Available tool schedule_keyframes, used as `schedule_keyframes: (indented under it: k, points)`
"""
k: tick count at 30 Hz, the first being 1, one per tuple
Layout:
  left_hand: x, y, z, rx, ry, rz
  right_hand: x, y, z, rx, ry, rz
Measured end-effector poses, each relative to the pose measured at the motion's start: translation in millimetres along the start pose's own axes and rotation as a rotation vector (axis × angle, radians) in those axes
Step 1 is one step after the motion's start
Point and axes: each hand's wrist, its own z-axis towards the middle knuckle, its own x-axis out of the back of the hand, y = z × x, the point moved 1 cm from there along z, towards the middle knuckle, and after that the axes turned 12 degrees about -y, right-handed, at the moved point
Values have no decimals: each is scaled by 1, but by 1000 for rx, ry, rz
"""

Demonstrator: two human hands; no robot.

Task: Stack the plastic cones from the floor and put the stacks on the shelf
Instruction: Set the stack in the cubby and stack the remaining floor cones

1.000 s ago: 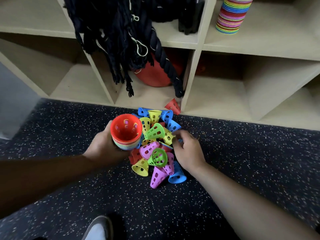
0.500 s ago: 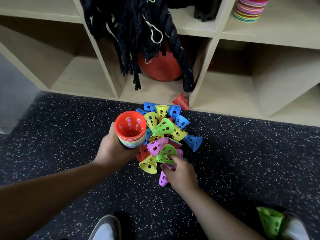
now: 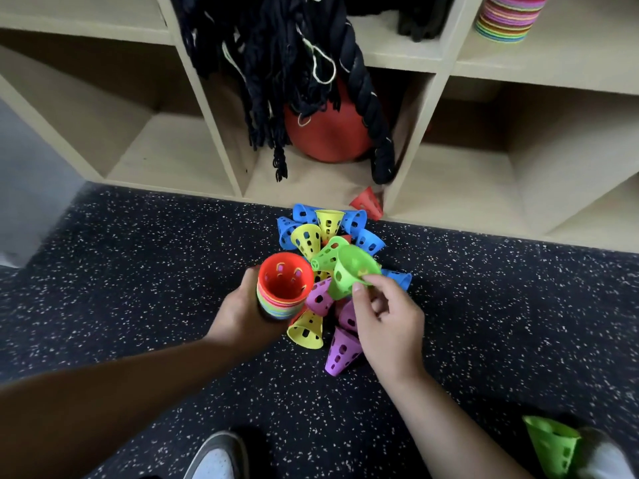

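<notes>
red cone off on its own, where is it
Head view: the red cone lies tipped just right of centre, at the foot of a shelf divider under the rope end, beyond the pile.

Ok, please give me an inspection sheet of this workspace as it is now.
Surface: dark speckled floor.
Job's things: held stack, red cone on top; green cone held over the loose pile; second stack on the upper shelf; stray red cone at the shelf's bottom edge; lone green cone beside a shoe.
Clutter: dark rope hanging in front of a red ball.
Grippers: left hand grips the held stack; right hand pinches the green cone's rim.
Cables: nothing seen.
Surroundings: wooden shelf unit.
</notes>
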Motion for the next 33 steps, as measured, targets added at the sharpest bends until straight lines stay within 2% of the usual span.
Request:
schedule_keyframes:
  k: [6, 10, 13, 16, 18, 22, 29, 33]
  points:
    - [-17, 3, 12, -20, 4, 10, 21, -56, 15, 306, -30, 99]
    - [-21, 5, 11, -41, 1, -33, 18, -66, 17, 385, -239, 47]
    - [-26, 5, 10, -60, 5, -61, 12, -50, 15, 368, -359, -12]
    - [-28, 4, 10, -70, 26, -44, 15, -13, 16, 262, -252, -23]
    - [-28, 1, 11, -50, 21, -24, 14, 16, 14, 147, -224, -186]
    - [-26, -7, 11, -23, 45, -26, -4, 54, 7, -11, -438, -490]
    - [-21, -12, 13, -4, 36, -35, -50, 55, 25, 42, -604, -768]
    - [-19, -9, 17, 2, 48, -29, -65, 54, 34, 61, -642, -929]
